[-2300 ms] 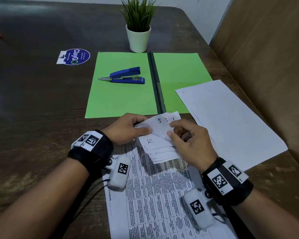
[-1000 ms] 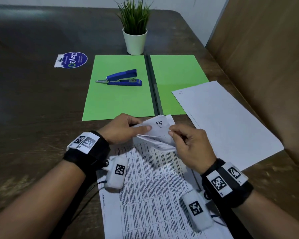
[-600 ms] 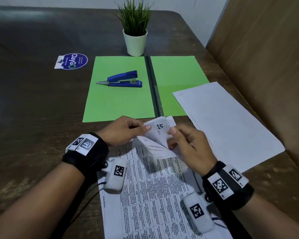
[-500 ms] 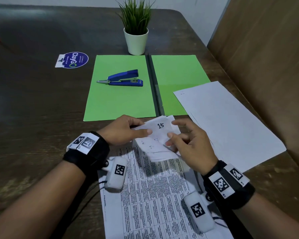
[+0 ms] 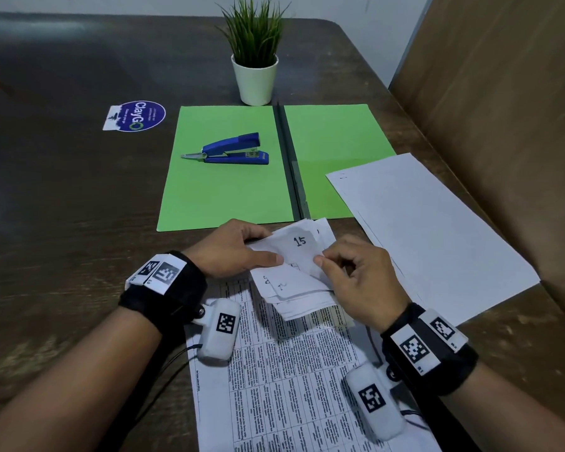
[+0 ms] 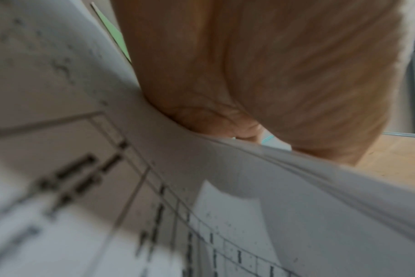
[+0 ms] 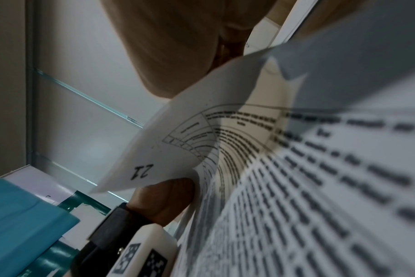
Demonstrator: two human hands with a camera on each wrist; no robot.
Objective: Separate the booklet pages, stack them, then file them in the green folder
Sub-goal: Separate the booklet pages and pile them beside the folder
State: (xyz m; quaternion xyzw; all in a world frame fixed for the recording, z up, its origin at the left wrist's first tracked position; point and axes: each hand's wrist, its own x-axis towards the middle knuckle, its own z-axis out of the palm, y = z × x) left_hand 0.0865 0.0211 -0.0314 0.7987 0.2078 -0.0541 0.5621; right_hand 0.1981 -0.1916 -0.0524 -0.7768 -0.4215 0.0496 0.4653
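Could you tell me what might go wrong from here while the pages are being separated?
Three risks, as I judge them:
1. Both hands, left hand and right hand, pinch the same curled booklet pages; a hard pull could tear a page.
2. The pages are fanned unevenly, so the numbered order might get mixed.
3. The stapler lies on the open green folder; it probably has to be moved before filing.

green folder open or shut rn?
Open. The green folder lies flat, both flaps spread either side of its dark spine, with a blue stapler on the left flap.
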